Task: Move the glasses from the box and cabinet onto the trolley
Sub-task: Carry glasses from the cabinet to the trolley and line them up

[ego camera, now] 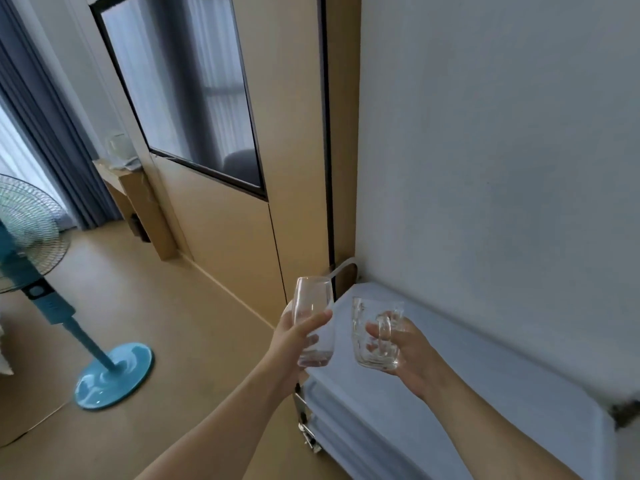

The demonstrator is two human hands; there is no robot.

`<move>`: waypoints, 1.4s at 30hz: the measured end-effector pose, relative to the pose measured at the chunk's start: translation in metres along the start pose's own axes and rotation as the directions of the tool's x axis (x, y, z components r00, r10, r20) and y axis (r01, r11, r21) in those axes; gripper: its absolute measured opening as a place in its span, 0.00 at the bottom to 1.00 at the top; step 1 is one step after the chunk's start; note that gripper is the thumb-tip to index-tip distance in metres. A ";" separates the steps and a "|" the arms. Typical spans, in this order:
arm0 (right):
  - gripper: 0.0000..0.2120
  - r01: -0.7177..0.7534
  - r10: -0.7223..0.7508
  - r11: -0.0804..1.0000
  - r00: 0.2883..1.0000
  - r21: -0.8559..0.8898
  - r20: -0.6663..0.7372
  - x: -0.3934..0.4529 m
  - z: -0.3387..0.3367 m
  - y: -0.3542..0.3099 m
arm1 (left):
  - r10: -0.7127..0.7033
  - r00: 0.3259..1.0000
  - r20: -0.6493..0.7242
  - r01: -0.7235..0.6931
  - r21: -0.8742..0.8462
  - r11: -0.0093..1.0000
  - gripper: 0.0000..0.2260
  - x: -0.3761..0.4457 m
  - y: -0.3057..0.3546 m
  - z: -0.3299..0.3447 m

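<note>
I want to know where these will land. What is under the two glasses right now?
Under the tall glass and the mug lies the trolley's bare top shelf. Lower shelves are mostly covered.

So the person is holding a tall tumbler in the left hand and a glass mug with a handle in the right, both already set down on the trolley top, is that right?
Not quite. The head view shows the left hand gripping the tall tumbler and the right hand gripping the glass mug, but both are held in the air above the trolley, not set down on its top.
</note>
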State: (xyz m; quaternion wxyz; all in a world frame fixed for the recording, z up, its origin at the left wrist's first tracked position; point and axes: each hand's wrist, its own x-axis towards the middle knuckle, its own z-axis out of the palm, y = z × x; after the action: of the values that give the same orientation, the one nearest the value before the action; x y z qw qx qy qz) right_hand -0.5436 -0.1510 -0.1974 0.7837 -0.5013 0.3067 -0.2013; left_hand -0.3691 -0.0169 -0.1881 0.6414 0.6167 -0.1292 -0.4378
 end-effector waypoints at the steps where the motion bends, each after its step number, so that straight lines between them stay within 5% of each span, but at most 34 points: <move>1: 0.07 0.002 -0.002 1.000 1.000 0.007 -0.023 0.008 0.002 0.001 | 0.003 1.000 0.019 -0.004 0.022 1.000 0.41 0.014 0.002 -0.003; 9: 0.32 -0.042 0.045 0.999 0.950 0.015 -0.310 0.061 0.003 0.030 | -0.024 0.995 0.097 0.012 0.118 0.993 0.43 0.100 0.002 -0.012; 13: 0.22 -0.072 0.052 0.997 0.925 -0.038 -0.377 0.086 -0.011 0.048 | -0.062 0.995 0.083 0.048 0.160 0.986 0.45 0.133 -0.010 -0.006; 20: 0.42 -0.146 0.076 0.985 0.847 -0.093 -0.525 0.167 -0.064 0.074 | -0.120 0.993 0.013 0.113 0.252 0.961 0.35 0.200 -0.041 0.014; 31: 0.48 -0.183 0.003 0.919 0.890 -0.350 -0.456 0.262 -0.120 0.100 | -0.108 0.991 -0.084 0.134 0.416 0.899 0.32 0.266 -0.072 0.049; 42: 0.47 -0.008 -0.121 0.895 0.957 -0.445 -0.262 0.335 -0.148 0.086 | -0.104 0.987 -0.119 0.148 0.464 0.873 0.37 0.294 -0.074 0.062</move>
State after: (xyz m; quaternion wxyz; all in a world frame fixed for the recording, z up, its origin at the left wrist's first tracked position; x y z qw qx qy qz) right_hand -0.3993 -0.4214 -0.4149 0.5912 -0.6407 0.4382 -0.2188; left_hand -0.2706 -0.2601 -0.3520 0.4475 0.7802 -0.1621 -0.4059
